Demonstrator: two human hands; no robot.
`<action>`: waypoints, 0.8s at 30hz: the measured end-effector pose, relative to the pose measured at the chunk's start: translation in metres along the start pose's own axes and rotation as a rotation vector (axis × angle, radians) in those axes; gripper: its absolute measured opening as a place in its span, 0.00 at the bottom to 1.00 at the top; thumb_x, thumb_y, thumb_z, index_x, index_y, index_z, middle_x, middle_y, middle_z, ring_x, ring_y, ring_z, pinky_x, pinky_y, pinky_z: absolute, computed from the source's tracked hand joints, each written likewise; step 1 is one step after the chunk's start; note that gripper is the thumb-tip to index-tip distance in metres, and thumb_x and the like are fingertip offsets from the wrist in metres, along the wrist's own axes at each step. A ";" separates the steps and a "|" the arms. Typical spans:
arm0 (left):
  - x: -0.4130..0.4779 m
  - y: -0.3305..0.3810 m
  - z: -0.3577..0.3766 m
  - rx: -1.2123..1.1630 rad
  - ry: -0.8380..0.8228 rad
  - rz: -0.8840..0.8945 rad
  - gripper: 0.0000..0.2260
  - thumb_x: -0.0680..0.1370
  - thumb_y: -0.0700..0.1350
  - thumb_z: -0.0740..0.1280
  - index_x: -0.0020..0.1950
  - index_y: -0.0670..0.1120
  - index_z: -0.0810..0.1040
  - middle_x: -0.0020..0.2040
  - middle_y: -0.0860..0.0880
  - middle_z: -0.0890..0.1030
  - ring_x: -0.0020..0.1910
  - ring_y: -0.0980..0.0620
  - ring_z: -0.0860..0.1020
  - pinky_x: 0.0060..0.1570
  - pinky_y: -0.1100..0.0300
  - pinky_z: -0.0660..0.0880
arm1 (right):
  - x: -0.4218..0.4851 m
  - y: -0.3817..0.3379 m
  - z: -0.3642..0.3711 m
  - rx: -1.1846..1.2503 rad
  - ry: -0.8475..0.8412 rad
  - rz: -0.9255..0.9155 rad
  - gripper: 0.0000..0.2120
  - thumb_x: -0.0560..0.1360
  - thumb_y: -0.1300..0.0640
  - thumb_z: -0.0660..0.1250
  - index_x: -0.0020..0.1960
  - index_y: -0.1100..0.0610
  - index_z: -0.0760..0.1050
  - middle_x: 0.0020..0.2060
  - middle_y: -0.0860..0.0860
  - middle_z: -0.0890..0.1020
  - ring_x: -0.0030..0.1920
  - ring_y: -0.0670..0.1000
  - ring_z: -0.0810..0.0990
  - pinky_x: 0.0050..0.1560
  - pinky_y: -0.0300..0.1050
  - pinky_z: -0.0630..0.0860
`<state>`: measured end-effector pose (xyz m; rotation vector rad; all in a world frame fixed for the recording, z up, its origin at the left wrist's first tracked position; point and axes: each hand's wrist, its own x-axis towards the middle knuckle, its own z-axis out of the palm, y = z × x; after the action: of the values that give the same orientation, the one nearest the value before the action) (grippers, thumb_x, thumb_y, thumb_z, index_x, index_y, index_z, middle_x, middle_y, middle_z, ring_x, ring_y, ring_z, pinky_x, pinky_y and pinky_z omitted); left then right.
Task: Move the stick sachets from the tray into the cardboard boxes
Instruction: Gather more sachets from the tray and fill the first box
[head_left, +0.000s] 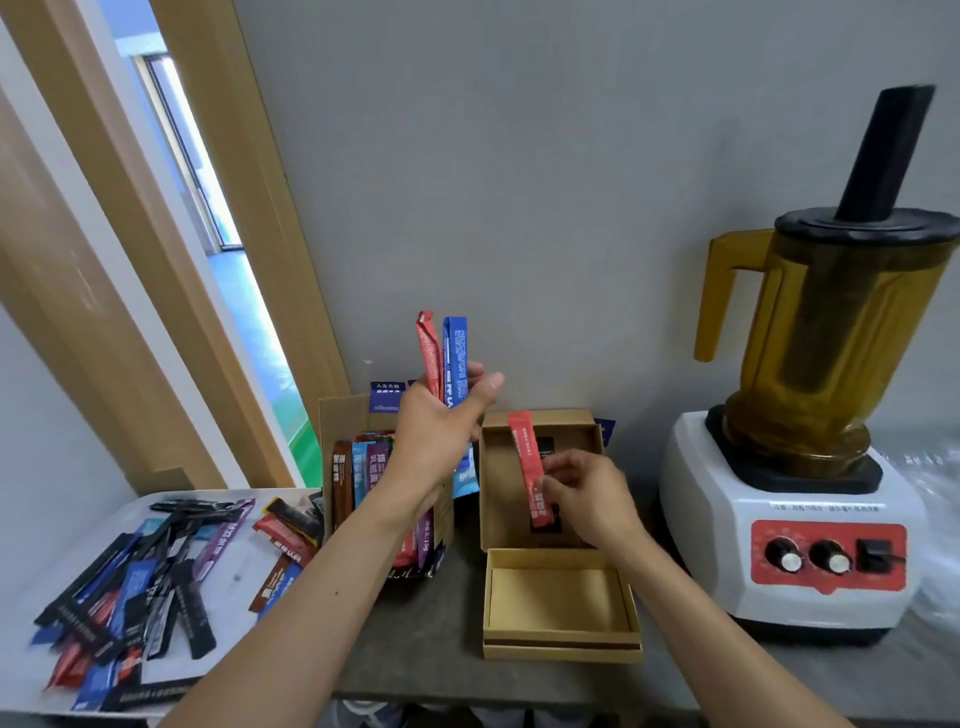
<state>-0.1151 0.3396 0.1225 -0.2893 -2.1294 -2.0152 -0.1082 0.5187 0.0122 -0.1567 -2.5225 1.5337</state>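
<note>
**Loading stick sachets into cardboard boxes**

Gripping, with the left hand, a red sachet and a blue sachet side by side, fingers and thumb curled round their lower ends. Holding both upright, raised above the tall box and in front of the grey wall.

Pinching, with the right hand, a second red sachet near its lower end, between thumb and fingertips. Holding it slanted inside the tilted far half of the open box, upper end reaching toward the far rim; not possible to tell whether touching the cardboard behind it.

Showing the near half of that box lying flat on the dark counter, just in front of the far half.

Showing the tall box just left of the open box, crammed with standing sachets in brown, blue and purple, partly hidden behind the left forearm.

Showing, at far left, the white tray bearing a loose heap of sachets, mostly black, blue and red, crossing one another, with a few more near the tall box.

Showing, at right, a blender with an amber jug, a white base and two knobs, standing on the counter, apart from the open box.
</note>
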 end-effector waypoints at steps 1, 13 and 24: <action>-0.002 0.001 0.000 -0.070 -0.012 -0.047 0.08 0.79 0.48 0.75 0.51 0.45 0.81 0.41 0.45 0.84 0.38 0.53 0.82 0.34 0.62 0.77 | 0.007 0.002 0.008 -0.060 -0.008 0.023 0.07 0.78 0.55 0.74 0.56 0.51 0.82 0.46 0.46 0.86 0.44 0.43 0.86 0.41 0.38 0.83; -0.007 -0.014 0.005 -0.336 -0.079 -0.244 0.13 0.85 0.53 0.64 0.50 0.44 0.76 0.37 0.47 0.78 0.33 0.53 0.76 0.34 0.58 0.75 | 0.019 0.008 0.035 -0.078 -0.064 0.043 0.06 0.77 0.54 0.76 0.44 0.48 0.79 0.44 0.45 0.84 0.44 0.46 0.84 0.43 0.41 0.82; -0.001 -0.022 0.037 -0.129 -0.105 -0.268 0.13 0.80 0.47 0.74 0.55 0.37 0.84 0.45 0.41 0.84 0.48 0.44 0.85 0.55 0.46 0.82 | -0.041 -0.044 -0.009 0.110 0.101 -0.266 0.13 0.70 0.48 0.81 0.47 0.46 0.79 0.42 0.43 0.83 0.45 0.42 0.83 0.45 0.36 0.81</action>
<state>-0.1202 0.3754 0.0986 -0.1367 -2.2059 -2.3397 -0.0656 0.4979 0.0512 0.1105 -2.2677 1.5109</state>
